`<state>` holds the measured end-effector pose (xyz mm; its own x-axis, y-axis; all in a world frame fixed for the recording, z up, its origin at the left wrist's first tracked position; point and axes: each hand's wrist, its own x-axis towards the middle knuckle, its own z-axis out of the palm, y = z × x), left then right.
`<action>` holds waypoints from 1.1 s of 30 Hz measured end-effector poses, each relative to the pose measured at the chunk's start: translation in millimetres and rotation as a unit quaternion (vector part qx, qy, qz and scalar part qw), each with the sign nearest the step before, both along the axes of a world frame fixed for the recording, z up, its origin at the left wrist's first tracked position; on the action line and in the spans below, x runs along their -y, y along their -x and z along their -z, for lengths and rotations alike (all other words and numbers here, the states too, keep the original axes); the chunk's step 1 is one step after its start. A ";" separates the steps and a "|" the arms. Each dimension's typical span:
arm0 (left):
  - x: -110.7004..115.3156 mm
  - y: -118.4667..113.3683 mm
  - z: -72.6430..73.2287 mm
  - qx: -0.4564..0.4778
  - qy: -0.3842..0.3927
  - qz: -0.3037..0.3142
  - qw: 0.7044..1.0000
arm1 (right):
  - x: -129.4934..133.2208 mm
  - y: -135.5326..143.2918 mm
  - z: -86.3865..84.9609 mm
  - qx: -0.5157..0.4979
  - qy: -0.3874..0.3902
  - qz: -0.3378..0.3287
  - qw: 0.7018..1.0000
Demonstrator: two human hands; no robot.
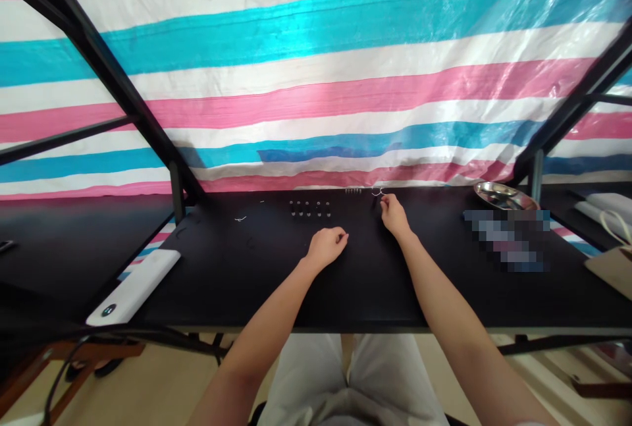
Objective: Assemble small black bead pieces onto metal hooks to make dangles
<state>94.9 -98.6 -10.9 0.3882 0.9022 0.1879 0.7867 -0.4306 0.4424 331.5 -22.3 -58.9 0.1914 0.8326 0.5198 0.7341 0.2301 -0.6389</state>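
Black table (365, 294): left hand (328, 247) near small cylinders (309, 213), right hand (394, 216) by thin loops (376, 195); cannot tell either grip's state.

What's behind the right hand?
Just beyond the right hand, some thin, pale curved pieces lie on the black table, with the striped sheet behind. Whatever the hand itself covers can't be seen.

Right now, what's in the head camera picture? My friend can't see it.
A person's left hand is near five small pieces lined up on a black table, and the right hand is by thin pale loops. A metal dish sits right, a white device left, a striped plastic sheet behind.
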 end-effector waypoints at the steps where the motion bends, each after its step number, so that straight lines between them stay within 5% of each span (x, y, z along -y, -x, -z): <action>1: 0.0 0.0 0.0 0.000 0.000 0.001 1.000 | -0.3 2.2 -0.8 0.004 -0.015 0.002 1.000; 11: 1.6 -1.5 -1.2 0.022 -0.002 0.003 1.000 | 9.9 18.5 -14.6 0.068 0.023 -0.003 0.997; 18: 1.9 -3.9 -2.7 0.174 -0.024 -0.039 0.984 | 46.3 51.2 -43.9 0.113 -0.008 -0.153 0.982; 33: -5.4 -3.6 4.5 0.251 0.033 -0.061 0.965 | 74.8 79.1 -44.0 0.113 -0.046 -0.239 0.963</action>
